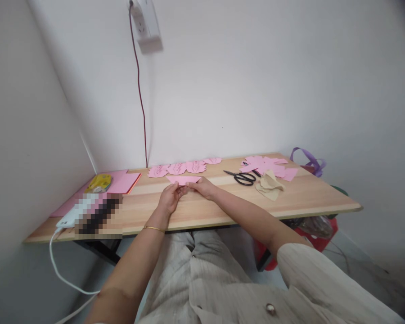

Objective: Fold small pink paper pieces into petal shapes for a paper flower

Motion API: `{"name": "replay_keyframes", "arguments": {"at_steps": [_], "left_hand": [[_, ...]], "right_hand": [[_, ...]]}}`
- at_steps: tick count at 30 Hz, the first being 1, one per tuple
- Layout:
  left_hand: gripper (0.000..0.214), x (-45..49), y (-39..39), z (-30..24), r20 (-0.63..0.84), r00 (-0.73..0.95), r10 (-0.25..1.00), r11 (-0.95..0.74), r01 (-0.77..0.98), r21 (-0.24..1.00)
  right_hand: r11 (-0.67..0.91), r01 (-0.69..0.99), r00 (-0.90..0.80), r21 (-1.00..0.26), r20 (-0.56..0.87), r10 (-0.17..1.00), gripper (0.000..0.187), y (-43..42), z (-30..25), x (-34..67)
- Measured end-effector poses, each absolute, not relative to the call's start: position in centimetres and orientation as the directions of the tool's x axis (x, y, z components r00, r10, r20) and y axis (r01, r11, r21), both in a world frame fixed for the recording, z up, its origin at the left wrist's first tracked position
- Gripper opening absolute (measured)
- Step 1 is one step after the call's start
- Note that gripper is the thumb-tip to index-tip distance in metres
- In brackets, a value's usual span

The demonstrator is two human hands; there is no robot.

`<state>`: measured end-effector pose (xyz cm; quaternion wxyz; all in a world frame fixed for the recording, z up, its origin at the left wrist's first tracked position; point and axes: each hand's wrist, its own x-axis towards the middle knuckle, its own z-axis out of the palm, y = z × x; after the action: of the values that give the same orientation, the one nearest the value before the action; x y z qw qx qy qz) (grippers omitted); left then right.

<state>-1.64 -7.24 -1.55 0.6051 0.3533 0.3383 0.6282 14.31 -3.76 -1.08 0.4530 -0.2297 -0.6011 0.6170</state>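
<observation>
Between my two hands is a folded piece of pink paper (183, 180), held low over the front middle of the table. My left hand (170, 197) grips its left lower edge, thumb on top and fingers curled beneath. On the right part of the same edge, my right hand (202, 187) pinches it with thumb and fingers. Just behind the paper lie several pink paper cutouts (177, 168) with jagged edges, in a row along the wall. Black-handled scissors (243, 178) rest to the right of my right hand, blades pointing left.
Pink paper scraps (266, 165) and a crumpled beige cloth or paper (270, 185) lie right of the scissors. At the left are pink sheets (123, 183), a yellow packet (99, 183) and a white device with a cable (69, 219). A red cord (140, 90) hangs down the wall.
</observation>
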Motion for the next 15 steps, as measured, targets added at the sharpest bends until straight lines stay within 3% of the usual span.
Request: {"name": "replay_keyframes", "arguments": {"at_steps": [15], "left_hand": [[0.024,-1.16,-7.45,-1.71,0.075,-0.090,0.993,-0.104,-0.384,0.917]], "right_hand": [[0.217,-0.115,-0.451,-0.969,0.246,0.858,0.031,-4.74,-0.04,14.66]]}}
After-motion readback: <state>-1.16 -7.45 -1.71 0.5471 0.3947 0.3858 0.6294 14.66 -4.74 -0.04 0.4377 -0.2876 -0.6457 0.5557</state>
